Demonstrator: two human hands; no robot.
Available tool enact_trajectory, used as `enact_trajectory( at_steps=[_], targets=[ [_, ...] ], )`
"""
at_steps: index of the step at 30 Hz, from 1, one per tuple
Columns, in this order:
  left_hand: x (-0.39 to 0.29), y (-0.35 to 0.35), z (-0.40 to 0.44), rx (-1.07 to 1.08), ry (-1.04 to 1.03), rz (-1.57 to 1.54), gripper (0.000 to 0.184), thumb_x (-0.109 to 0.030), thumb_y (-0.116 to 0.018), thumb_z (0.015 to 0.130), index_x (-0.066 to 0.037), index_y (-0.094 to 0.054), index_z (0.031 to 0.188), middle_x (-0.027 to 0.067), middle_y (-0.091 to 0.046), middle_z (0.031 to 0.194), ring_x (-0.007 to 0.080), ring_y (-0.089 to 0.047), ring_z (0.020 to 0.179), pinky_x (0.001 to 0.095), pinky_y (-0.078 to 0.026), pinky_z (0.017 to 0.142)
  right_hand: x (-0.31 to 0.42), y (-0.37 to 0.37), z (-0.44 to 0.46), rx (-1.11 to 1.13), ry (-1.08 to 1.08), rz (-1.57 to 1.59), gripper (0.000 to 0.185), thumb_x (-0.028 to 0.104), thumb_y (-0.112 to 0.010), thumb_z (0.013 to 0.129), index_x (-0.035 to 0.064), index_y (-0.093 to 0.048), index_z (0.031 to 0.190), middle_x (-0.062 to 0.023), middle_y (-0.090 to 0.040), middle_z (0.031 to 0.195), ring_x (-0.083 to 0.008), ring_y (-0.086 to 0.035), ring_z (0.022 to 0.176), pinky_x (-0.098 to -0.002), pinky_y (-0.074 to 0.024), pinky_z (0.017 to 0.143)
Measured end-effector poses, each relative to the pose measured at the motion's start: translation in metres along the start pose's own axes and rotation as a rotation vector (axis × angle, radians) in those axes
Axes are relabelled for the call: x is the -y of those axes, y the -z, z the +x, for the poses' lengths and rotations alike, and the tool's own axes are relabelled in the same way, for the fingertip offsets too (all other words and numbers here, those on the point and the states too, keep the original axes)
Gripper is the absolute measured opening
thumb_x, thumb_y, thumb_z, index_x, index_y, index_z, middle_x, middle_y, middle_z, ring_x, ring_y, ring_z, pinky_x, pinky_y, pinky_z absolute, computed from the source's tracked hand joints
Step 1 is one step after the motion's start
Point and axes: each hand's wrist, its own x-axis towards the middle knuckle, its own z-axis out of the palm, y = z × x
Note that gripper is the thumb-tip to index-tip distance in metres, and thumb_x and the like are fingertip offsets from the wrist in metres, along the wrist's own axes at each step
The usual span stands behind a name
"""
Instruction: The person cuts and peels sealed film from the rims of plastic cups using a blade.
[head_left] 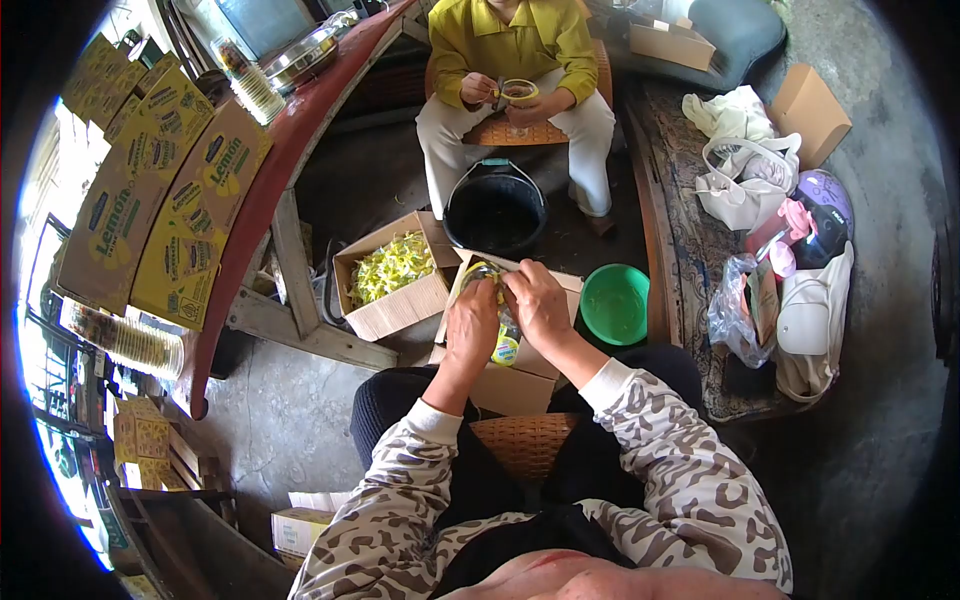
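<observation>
Yellow-edged clear container (484, 270), held by both hands above an opened cardboard carton (510, 390) at the wearer's knees. At far left, lemon-printed boxes (165, 200) stood on a red-edged table (235, 210). Right of the table, a brown cardboard box (400, 308) on the floor held a heap of yellow-and-white pieces (390, 268). Next came the left hand (472, 325), its fingers curled closed on the container; a yellow lemon label (507, 349) showed just below, though whether it belonged to the container could not be told. Beyond stood a black bucket (495, 207), before a seated co-worker (515, 55). The right hand (538, 305) gripped the container narrowly with bent fingers. Farther right lay a green basin (615, 305), then a purple helmet (826, 207) among bags.
</observation>
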Motion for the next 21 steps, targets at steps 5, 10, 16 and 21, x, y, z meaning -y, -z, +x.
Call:
enact_trajectory(
  at_steps=[5,10,16,21],
  targets=[
    [-0.006,-0.002,-0.001,0.044,-0.015,-0.060,0.011,-0.008,-0.055,0.094,0.002,-0.060,0.095,0.0230,-0.063,0.088,0.0441,-0.062,0.081,0.0485,-0.048,0.067,-0.015,-0.004,0.002,0.055,-0.229,0.191,0.016,-0.001,-0.070,0.073,0.0031,-0.066,0.089,-0.0112,-0.058,0.084,-0.0306,-0.062,0.081,-0.0411,-0.0511,0.071],
    [0.003,0.002,0.006,-0.029,-0.035,-0.072,0.011,-0.007,-0.057,0.093,0.002,-0.061,0.096,0.0225,-0.063,0.089,0.0437,-0.062,0.082,0.0475,-0.048,0.067,-0.007,0.005,0.001,0.055,-0.245,0.214,0.014,0.000,-0.071,0.074,0.0027,-0.067,0.088,-0.0107,-0.059,0.083,-0.0302,-0.063,0.081,-0.0406,-0.0509,0.070],
    [-0.006,0.001,0.003,-0.018,-0.083,-0.174,0.011,-0.004,-0.057,0.091,0.004,-0.062,0.097,0.0221,-0.063,0.090,0.0428,-0.063,0.081,0.0458,-0.049,0.068,-0.017,-0.002,0.003,0.044,-0.308,0.288,0.013,-0.001,-0.070,0.075,0.0021,-0.068,0.087,-0.0106,-0.059,0.081,-0.0295,-0.063,0.075,-0.0391,-0.0507,0.066],
    [0.001,0.003,0.010,-0.129,-0.262,-0.060,0.013,-0.006,-0.063,0.087,0.004,-0.062,0.096,0.0212,-0.063,0.087,0.0396,-0.062,0.076,0.0439,-0.049,0.068,-0.014,0.003,0.005,0.031,-0.265,0.336,0.011,-0.001,-0.070,0.076,0.0027,-0.068,0.086,-0.0102,-0.059,0.080,-0.0290,-0.063,0.073,-0.0393,-0.0504,0.065]
  ],
)
